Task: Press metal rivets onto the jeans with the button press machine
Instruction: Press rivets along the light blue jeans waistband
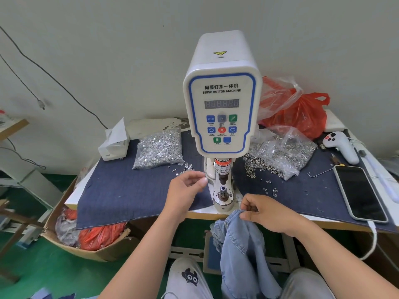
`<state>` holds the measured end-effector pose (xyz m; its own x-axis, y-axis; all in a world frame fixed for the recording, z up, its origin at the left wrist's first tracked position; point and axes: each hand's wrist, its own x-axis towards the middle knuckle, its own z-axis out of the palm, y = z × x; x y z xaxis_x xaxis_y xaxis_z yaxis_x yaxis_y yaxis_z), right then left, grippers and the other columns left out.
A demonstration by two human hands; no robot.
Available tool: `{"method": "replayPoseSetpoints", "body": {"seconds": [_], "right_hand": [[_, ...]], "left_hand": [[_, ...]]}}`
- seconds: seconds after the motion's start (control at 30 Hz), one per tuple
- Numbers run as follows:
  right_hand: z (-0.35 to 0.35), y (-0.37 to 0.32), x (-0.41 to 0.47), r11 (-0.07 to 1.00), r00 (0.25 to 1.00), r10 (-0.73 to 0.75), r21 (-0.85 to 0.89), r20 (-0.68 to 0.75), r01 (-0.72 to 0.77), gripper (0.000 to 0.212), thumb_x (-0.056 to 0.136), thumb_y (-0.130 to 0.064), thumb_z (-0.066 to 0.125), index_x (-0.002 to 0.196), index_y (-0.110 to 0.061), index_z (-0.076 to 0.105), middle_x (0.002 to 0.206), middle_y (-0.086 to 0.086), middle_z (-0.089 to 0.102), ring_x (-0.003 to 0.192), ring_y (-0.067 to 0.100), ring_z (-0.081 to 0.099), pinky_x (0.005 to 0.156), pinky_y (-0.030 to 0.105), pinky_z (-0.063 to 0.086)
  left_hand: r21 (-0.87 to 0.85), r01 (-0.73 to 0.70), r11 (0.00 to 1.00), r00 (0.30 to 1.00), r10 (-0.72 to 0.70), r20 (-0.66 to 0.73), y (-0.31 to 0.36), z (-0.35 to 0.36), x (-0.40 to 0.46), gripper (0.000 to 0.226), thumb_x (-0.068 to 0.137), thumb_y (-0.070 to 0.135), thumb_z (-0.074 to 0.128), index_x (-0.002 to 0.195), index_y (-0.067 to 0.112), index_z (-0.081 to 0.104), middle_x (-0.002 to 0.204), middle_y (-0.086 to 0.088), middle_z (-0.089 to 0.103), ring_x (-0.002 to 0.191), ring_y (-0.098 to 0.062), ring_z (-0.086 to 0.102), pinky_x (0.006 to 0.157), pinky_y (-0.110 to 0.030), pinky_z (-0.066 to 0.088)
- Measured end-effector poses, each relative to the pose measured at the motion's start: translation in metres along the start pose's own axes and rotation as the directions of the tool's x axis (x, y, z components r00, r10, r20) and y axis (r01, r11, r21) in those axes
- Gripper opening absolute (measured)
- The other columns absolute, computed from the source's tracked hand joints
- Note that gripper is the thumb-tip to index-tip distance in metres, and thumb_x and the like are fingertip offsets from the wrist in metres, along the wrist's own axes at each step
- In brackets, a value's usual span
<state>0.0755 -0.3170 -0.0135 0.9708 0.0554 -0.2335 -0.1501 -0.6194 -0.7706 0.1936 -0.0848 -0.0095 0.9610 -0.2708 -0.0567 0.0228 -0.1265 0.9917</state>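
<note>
A person sat at a button press machine. The right hand pinched pale jeans just below the table edge. The left hand, fingers loosely curled, hovered beside the die; whether it held a rivet could not be told. Fingers so near risked being crushed.

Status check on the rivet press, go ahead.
Left hand curled beside the die, contents unclear. Right hand pinching jeans at table edge. Die bare.

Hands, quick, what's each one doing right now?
Left hand: fingers curled, pinching; whether it holds a rivet cannot be told.
Right hand: pinching the light blue jeans.
</note>
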Motion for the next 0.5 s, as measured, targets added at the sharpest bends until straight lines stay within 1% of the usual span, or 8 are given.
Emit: {"method": "replayPoseSetpoints", "body": {"seconds": [0.07,0.13,0.17,0.27,0.3,0.43,0.5], "right_hand": [[0.0,0.001,0.0,1.0,1.0,-0.004,0.0,0.004,0.004,0.008,0.095,-0.026,0.07,0.091,-0.025,0.064,0.082,-0.011,0.063,0.071,0.0,0.051,0.071,0.02,0.046],[0.0,0.002,0.001,1.0,1.0,-0.014,-0.002,0.002,0.014,0.009,0.095,-0.026,0.07,0.089,-0.026,0.063,0.078,-0.014,0.061,0.067,-0.003,0.049,0.067,0.018,0.045],[0.0,0.003,0.001,1.0,1.0,-0.018,-0.001,0.0,0.018,0.01,0.095,-0.025,0.07,0.088,-0.026,0.063,0.077,-0.014,0.061,0.066,-0.004,0.048,0.065,0.017,0.045],[0.001,0.004,0.001,1.0,1.0,-0.024,0.009,-0.003,0.024,0.011,0.094,-0.025,0.071,0.088,-0.026,0.063,0.076,-0.015,0.061,0.064,-0.005,0.048,0.065,0.016,0.045],[0.001,0.004,0.001,1.0,1.0,-0.026,0.011,-0.002,0.026,0.01,0.094,-0.025,0.071,0.088,-0.026,0.063,0.077,-0.014,0.061,0.065,-0.005,0.048,0.065,0.016,0.045],[0.0,0.005,0.001,0.999,0.999,-0.035,-0.002,0.003,0.035,0.01,0.095,-0.027,0.071,0.089,-0.027,0.063,0.08,-0.013,0.063,0.067,-0.004,0.05,0.067,0.018,0.046],[0.0,0.005,0.002,0.999,0.999,-0.036,-0.001,0.005,0.036,0.01,0.095,-0.027,0.071,0.089,-0.028,0.063,0.079,-0.014,0.063,0.067,-0.004,0.05,0.067,0.018,0.047]], "left_hand": [[0.012,-0.037,0.999,0.997,0.035,0.074,0.002,0.01,-0.008,0.011,0.091,0.017,0.083,0.092,0.028,0.084,0.096,0.002,0.081,0.091,-0.012,0.075,0.083,-0.023,0.057],[0.035,-0.063,0.997,0.994,0.059,0.097,0.005,0.017,-0.012,0.017,0.091,0.016,0.082,0.087,0.033,0.084,0.094,0.004,0.082,0.089,-0.01,0.076,0.08,-0.019,0.058],[0.044,-0.063,0.997,0.994,0.059,0.096,0.005,0.02,-0.013,0.019,0.091,0.015,0.082,0.086,0.033,0.084,0.093,0.005,0.082,0.088,-0.009,0.076,0.079,-0.02,0.058],[0.098,-0.046,0.994,0.994,0.036,0.101,0.007,0.025,-0.016,0.011,0.093,0.014,0.081,0.093,0.026,0.082,0.091,0.005,0.082,0.089,-0.01,0.076,0.085,-0.028,0.061],[0.121,-0.05,0.991,0.994,0.037,0.103,0.008,0.026,-0.017,0.01,0.093,0.014,0.08,0.094,0.024,0.081,0.09,0.006,0.081,0.089,-0.009,0.076,0.086,-0.029,0.062],[0.241,-0.097,0.966,0.992,0.074,0.104,0.012,0.026,-0.018,0.008,0.094,0.014,0.079,0.1,0.02,0.081,0.091,0.007,0.08,0.087,-0.004,0.075,0.082,-0.019,0.058],[0.318,-0.124,0.94,0.99,0.095,0.103,0.014,0.026,-0.017,0.01,0.094,0.014,0.079,0.103,0.016,0.081,0.093,0.007,0.078,0.084,-0.002,0.073,0.081,-0.016,0.056]]}}
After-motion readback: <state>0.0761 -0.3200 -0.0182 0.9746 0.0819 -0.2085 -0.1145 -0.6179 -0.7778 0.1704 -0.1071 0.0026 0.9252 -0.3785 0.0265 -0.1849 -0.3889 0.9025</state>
